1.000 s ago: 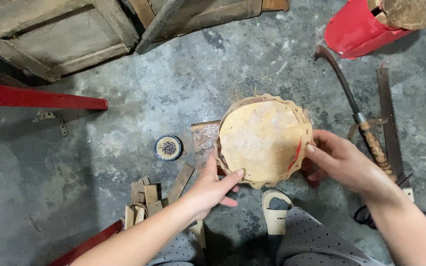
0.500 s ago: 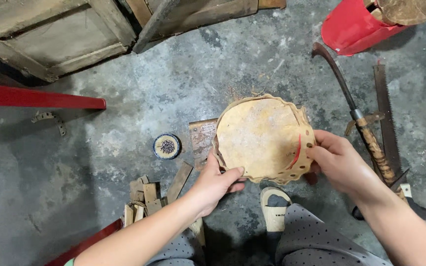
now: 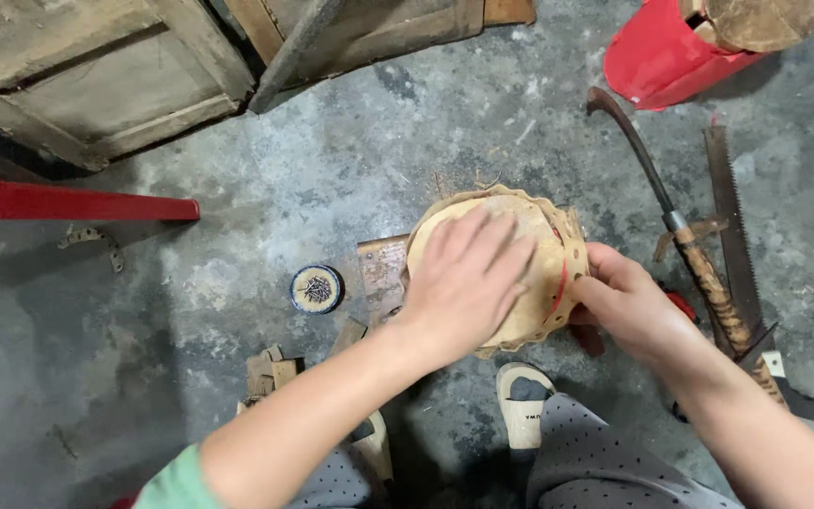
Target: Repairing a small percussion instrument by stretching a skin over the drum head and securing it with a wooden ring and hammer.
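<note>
Centrally: round woven basket (image 3: pixel 539 245), tan, scalloped rim. Left hand (image 3: pixel 468 283) flat on base, fingers spread; right hand (image 3: pixel 628 306) grips rim. Curved sickle (image 3: pixel 671 221) right of basket; small round tin (image 3: pixel 317 288) left.

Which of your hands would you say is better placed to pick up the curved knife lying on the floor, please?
Probably the right hand. It grips the rim of the woven basket on the side nearest the curved knife, whose wrapped handle lies just beyond it. The left hand lies flat on the basket's base, farther away.
</note>
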